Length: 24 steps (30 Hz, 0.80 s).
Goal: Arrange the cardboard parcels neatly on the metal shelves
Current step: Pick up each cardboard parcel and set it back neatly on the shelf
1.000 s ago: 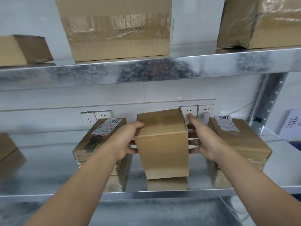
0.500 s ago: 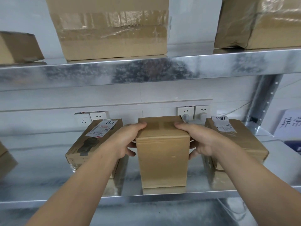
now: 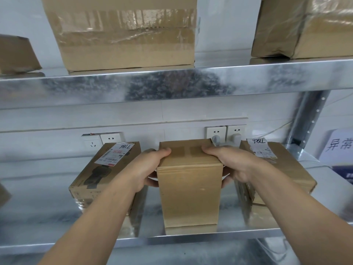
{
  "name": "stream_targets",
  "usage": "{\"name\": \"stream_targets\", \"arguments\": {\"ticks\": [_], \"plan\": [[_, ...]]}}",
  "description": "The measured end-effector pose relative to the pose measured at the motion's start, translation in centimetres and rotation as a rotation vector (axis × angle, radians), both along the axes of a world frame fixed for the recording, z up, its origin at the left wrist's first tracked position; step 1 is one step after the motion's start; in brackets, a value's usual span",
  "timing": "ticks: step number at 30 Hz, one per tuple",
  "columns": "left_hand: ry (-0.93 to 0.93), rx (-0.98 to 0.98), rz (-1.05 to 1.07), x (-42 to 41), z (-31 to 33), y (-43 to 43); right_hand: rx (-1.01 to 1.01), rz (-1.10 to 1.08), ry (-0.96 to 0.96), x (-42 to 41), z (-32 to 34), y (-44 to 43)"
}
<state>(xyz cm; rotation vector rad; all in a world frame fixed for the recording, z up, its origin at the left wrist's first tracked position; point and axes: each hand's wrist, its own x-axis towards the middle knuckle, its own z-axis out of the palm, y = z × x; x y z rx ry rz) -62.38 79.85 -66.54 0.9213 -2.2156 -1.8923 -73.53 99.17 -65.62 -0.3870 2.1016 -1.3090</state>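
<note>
— Left of the grip?
— Tight: barely room for the left hand point(image 3: 145, 169) between upright parcel point(image 3: 189, 192) and parcel labelled 7786 point(image 3: 99, 180).
— Right of it?
— Equally narrow, with the right hand point(image 3: 236, 165) just beside the second labelled parcel point(image 3: 284, 169).
— Above? Behind?
— Open above, up to the upper shelf point(image 3: 172, 87); behind, two wall plugs point(image 3: 215, 139) close by.

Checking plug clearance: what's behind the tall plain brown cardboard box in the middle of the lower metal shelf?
Two white wall sockets, each with a pale plug; the tall brown cardboard box covers part of the left plug. Wall below is hidden.
</note>
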Motion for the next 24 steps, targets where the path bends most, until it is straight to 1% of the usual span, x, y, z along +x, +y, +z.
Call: {"name": "stream_targets", "arguments": {"ticks": [11, 17, 24], "plan": [[0.028, -0.05, -0.003, -0.7, -0.2, -0.2, 0.026, 0.009, 0.081, -0.4, -0.4, -0.8], [0.05, -0.033, 0.007, -0.9, -0.4, -0.1, 0.05, 0.019, 0.102, -0.4, -0.3, -1.2], [0.082, -0.031, 0.009, 0.0, 0.0, 0.8, 0.014, 0.01, 0.105, 0.7, 0.0, -0.3]]}}
